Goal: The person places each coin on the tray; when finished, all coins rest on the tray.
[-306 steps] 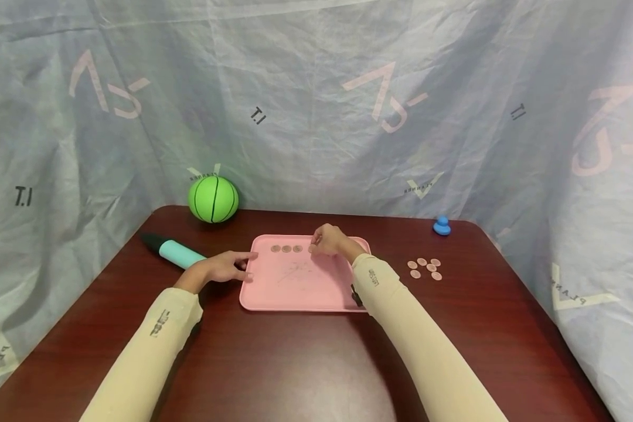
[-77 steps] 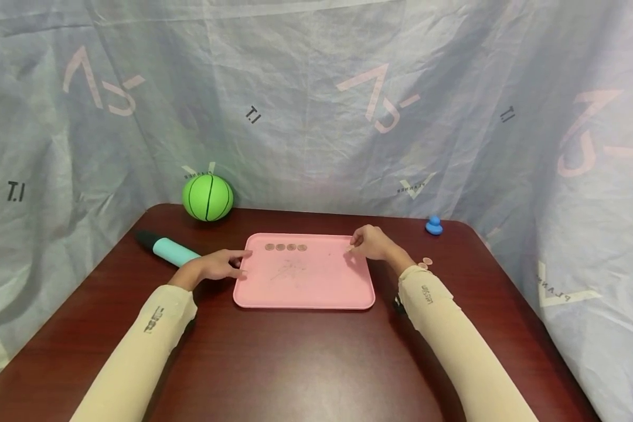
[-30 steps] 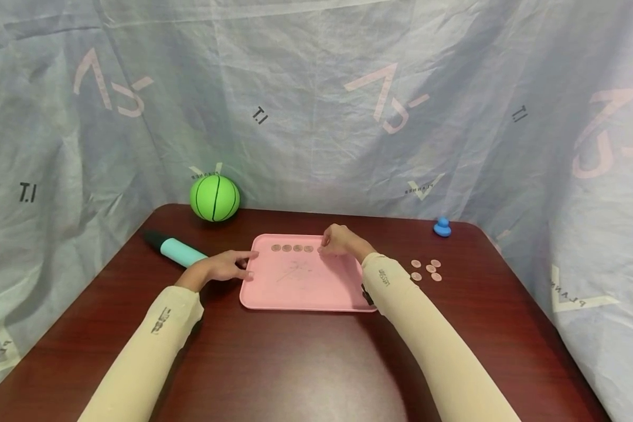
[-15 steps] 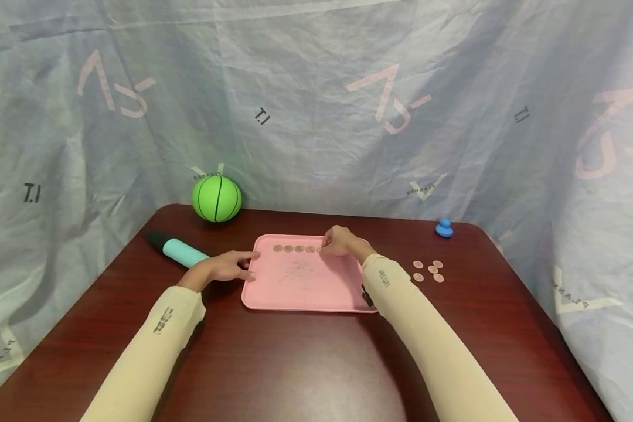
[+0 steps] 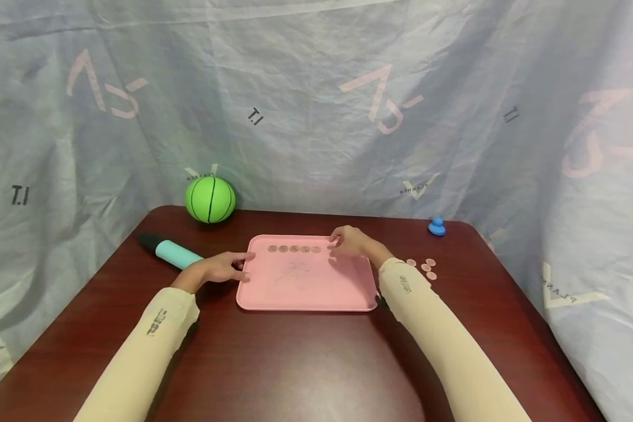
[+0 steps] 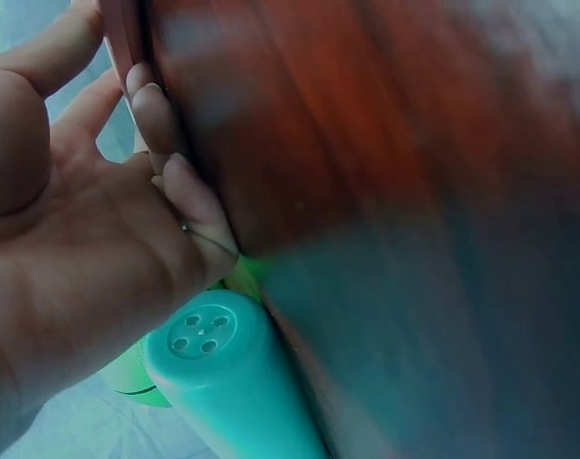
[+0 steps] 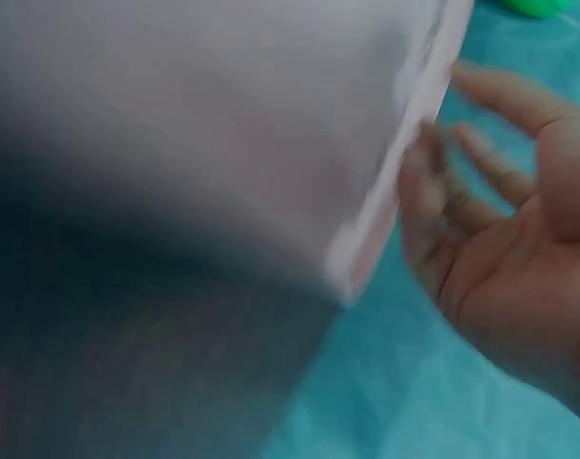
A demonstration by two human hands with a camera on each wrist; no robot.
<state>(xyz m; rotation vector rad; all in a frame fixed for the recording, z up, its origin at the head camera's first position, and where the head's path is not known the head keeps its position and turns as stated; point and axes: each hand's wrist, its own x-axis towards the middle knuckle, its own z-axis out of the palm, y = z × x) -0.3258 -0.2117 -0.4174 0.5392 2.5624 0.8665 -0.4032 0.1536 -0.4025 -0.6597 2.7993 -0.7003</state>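
A pink tray [image 5: 306, 296] lies on the table, with a row of several copper-coloured coins [image 5: 294, 249] along its far side. My left hand [image 5: 218, 268] holds the tray's left rim; in the left wrist view its fingers [image 6: 156, 120] curl against the edge. My right hand [image 5: 352, 242] hovers over the far right part of the tray, just right of the last coin [image 5: 316, 249]. Its thumb and fingers are spread, with nothing seen between them. The right wrist view shows that hand [image 7: 519, 239] with parted fingers beside the tray's rim [image 7: 385, 191], blurred.
Several loose coins [image 5: 426, 267] lie right of the tray, partly behind the right sleeve [image 5: 417, 305]. A blue knobbed object [image 5: 436, 227] stands at the back right. A green ball [image 5: 210, 200] and a turquoise cylinder with a black tapered end [image 5: 176, 254] are on the left.
My right hand has set another coin at the right end of the row, let go of it and drawn back rightward. The left hand stays on the rim.
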